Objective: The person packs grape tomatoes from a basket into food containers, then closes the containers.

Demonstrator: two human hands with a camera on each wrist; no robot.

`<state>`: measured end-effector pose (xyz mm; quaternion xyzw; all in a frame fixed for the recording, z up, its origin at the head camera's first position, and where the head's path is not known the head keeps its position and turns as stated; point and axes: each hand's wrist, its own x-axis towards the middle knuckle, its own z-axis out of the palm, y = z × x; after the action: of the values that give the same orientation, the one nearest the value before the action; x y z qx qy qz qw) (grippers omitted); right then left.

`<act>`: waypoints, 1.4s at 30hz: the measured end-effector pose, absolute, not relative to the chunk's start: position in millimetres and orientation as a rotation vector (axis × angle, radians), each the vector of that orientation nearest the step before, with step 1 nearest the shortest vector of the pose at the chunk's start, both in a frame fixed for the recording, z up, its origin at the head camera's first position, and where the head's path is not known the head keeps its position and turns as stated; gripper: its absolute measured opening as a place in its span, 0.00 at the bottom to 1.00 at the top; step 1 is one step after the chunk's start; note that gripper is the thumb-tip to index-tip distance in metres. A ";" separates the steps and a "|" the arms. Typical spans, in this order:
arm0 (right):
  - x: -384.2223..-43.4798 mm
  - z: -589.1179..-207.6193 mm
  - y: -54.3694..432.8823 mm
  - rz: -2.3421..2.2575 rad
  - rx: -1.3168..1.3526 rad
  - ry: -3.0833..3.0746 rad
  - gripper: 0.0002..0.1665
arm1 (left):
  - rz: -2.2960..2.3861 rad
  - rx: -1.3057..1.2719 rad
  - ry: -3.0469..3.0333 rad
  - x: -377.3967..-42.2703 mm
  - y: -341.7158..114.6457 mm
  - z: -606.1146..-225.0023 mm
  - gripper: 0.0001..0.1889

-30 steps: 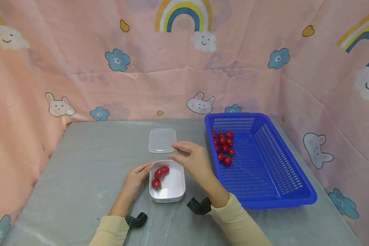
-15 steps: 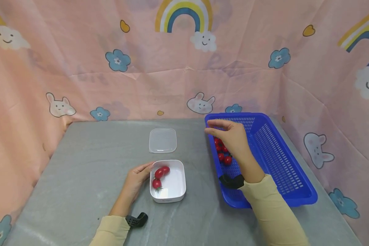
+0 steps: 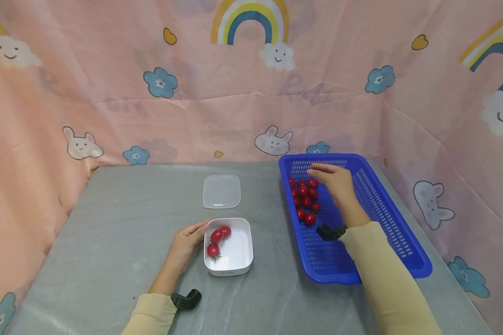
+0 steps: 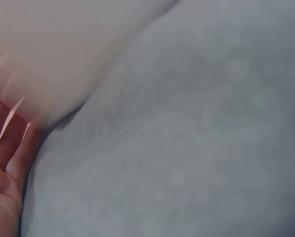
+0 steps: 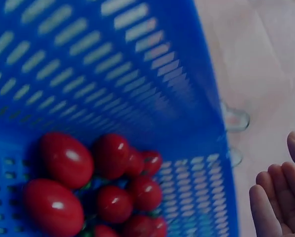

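My left hand (image 3: 187, 242) rests its fingers against the left side of a white square container (image 3: 241, 244). In the left wrist view, fairly straight fingers (image 4: 21, 148) lie along the container's wall (image 4: 63, 54). Three red cherry tomatoes (image 3: 213, 250) sit in its left half. My right hand (image 3: 337, 184) hangs over the blue basket (image 3: 402, 237), holding nothing, its thumb apart from the fingers in the right wrist view. Below and left of it, several cherry tomatoes (image 3: 306, 202) lie along the basket's left side; the right wrist view shows these cherry tomatoes (image 5: 53, 207) close up.
A clear square lid (image 3: 221, 191) lies flat behind the white container. Grey cloth (image 3: 130, 223) covers the table. A pink patterned curtain (image 3: 209, 111) hangs at the back and sides. The basket's raised slotted walls stand along the right of the table.
My right hand has moved from above the white container to the right, over the basket. The left hand, container and tomatoes stay where they were.
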<state>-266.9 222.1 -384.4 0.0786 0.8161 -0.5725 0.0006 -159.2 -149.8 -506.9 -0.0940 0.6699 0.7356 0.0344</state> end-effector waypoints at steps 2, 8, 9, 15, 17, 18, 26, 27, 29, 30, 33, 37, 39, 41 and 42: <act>-272.7 -391.6 226.7 -1.842 0.298 2.518 0.33 | 2.259 -0.297 2.062 -158.8 -150.2 -506.7 0.21; -284.8 -412.6 244.1 -1.849 0.381 2.403 0.34 | 2.235 -0.307 2.071 -158.6 -150.7 -506.7 0.21; -285.4 -414.6 246.5 -1.853 0.396 2.372 0.34 | 2.229 -0.306 2.076 -158.7 -150.6 -507.0 0.21; -289.2 -427.7 253.2 -1.843 0.462 2.285 0.36 | 2.210 -0.302 2.105 -158.5 -150.2 -508.0 0.21; -291.0 -434.5 254.4 -1.816 0.457 2.286 0.37 | 2.212 -0.302 2.109 -158.1 -150.3 -507.7 0.20; -291.4 -437.6 255.1 -1.796 0.451 2.289 0.37 | 2.214 -0.306 2.110 -158.1 -150.4 -507.9 0.20; -287.8 -449.8 258.9 -1.645 0.446 2.290 0.37 | 2.216 -0.288 2.115 -157.7 -149.9 -507.1 0.20; -287.3 -450.8 259.3 -1.631 0.437 2.289 0.37 | 2.216 -0.290 2.119 -157.7 -149.8 -507.1 0.20; -287.0 -453.1 260.6 -1.600 0.428 2.296 0.38 | 2.218 -0.296 2.119 -157.9 -149.6 -507.2 0.20; -287.2 -454.2 261.1 -1.597 0.421 2.299 0.38 | 2.220 -0.297 2.118 -157.9 -149.4 -507.1 0.20; -288.3 -457.1 261.3 -1.570 0.392 2.329 0.37 | 2.216 -0.307 2.116 -158.0 -149.5 -507.1 0.20; -290.1 -460.1 259.4 -1.574 0.348 2.365 0.35 | 2.220 -0.301 2.104 -158.2 -149.8 -507.1 0.20; -290.8 -460.6 258.9 -1.575 0.343 2.378 0.34 | 2.224 -0.290 2.103 -158.4 -149.7 -506.9 0.20; -290.5 -458.8 258.4 -1.571 0.340 2.390 0.33 | 2.224 -0.288 2.102 -158.4 -149.8 -507.0 0.20; -290.3 -457.2 258.9 -1.552 0.355 2.400 0.33 | 2.219 -0.290 2.108 -158.4 -149.9 -507.2 0.20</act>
<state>-290.3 258.9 -457.2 0.1222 0.8262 -0.5342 0.1305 -158.4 -149.9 -507.2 -0.0941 0.6853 0.7213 0.0339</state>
